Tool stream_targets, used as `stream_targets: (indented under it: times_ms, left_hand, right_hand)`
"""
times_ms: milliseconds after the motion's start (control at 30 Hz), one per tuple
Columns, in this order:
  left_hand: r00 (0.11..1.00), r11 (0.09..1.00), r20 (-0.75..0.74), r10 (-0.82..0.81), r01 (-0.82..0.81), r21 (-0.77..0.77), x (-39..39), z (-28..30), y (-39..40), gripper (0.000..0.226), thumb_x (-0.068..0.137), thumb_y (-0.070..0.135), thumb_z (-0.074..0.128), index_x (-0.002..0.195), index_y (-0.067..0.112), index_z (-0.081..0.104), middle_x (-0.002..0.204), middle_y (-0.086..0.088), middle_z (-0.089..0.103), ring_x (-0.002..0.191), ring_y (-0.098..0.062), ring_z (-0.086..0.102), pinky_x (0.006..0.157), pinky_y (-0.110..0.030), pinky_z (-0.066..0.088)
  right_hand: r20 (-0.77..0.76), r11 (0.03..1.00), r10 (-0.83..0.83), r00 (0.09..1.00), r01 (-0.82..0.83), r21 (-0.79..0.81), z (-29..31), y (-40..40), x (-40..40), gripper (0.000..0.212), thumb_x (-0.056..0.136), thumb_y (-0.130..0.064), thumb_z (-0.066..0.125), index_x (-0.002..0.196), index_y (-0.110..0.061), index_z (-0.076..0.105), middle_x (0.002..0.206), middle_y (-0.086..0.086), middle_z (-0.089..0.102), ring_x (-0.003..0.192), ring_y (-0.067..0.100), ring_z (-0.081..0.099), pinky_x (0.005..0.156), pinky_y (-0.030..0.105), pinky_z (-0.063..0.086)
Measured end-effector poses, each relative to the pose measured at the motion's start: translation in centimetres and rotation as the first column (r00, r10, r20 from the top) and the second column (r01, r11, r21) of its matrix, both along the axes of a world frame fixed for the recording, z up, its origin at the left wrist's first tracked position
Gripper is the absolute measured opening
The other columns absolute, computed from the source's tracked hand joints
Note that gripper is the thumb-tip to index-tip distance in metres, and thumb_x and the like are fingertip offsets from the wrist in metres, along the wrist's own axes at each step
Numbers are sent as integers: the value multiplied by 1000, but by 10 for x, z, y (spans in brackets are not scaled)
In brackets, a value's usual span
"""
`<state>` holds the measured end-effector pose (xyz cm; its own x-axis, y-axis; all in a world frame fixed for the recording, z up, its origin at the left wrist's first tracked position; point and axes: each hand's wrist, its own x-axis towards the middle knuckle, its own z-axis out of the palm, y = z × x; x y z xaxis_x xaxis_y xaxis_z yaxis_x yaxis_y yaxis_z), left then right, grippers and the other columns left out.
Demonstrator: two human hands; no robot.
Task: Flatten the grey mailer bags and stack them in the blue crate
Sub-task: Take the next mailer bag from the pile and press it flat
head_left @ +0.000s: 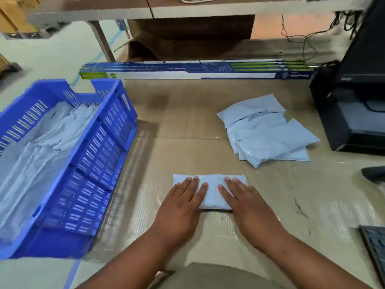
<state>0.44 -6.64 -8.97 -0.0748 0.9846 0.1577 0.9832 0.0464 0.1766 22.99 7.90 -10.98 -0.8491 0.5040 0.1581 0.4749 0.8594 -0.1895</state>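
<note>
One grey mailer bag (212, 191) lies on the cardboard-covered table just in front of me. My left hand (182, 202) presses flat on its left half and my right hand (244, 202) presses flat on its right half, fingers straight and spread. A loose pile of several grey mailer bags (268, 133) sits further back on the right. The blue crate (100, 147) stands at the left, and flattened grey bags (37, 151) lie stacked inside it.
A long blue and white box (187, 73) lies across the back of the table. A black printer (354, 109) stands at the right, with a dark keyboard corner (375, 249) near the front right edge. Cables hang at the back right.
</note>
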Motion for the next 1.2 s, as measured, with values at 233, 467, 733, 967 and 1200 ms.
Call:
stream_targets:
  times_ms: [233, 467, 733, 967, 1200]
  left_hand:
    - [1000, 999, -15, -3, 3, -47, 54, 1, -40, 70, 94, 26, 50, 163, 18, 37, 169, -11, 35, 155, -33, 36, 121, -54, 37]
    - [998, 998, 30, 56, -56, 13, 59, 13, -53, 69, 107, 44, 44, 166, 10, 30, 173, -11, 27, 160, -27, 24, 129, -49, 24]
    - [990, 991, 39, 132, -132, -7, 45, 16, -23, 60, 104, 27, 41, 156, -2, 44, 165, -23, 38, 155, -36, 34, 128, -46, 28]
    - [983, 979, 17, 184, -181, -94, 44, -15, -29, 63, 108, 37, 26, 164, 9, 33, 172, -11, 28, 162, -25, 21, 129, -50, 22]
    - [977, 970, -36, 209, -211, -117, 45, -19, -26, 65, 109, 39, 21, 167, 11, 26, 175, -9, 19, 163, -22, 12, 130, -48, 17]
  right_hand:
    - [50, 1000, 17, 999, -16, -20, 0, -39, 58, 80, 95, -11, 60, 166, -28, 29, 174, 4, 25, 160, 29, 25, 127, 52, 27]
    - [96, 995, -3, 995, 13, -97, 31, -47, 65, 70, 105, -57, 36, 168, -27, 24, 178, 2, 5, 164, 24, 5, 131, 53, 11]
    - [75, 1000, 10, 997, -11, 20, 58, -62, -24, 57, 101, -28, 46, 155, -10, 49, 168, 16, 35, 158, 33, 29, 128, 60, 16]
    - [131, 997, 8, 991, 2, -71, 24, -68, -45, 64, 103, -35, 27, 160, -9, 41, 168, 15, 35, 158, 31, 28, 130, 55, 15]
    - [108, 995, -25, 994, 35, -90, 16, -68, -46, 63, 105, -37, 29, 163, -11, 35, 172, 11, 27, 161, 26, 17, 131, 52, 12]
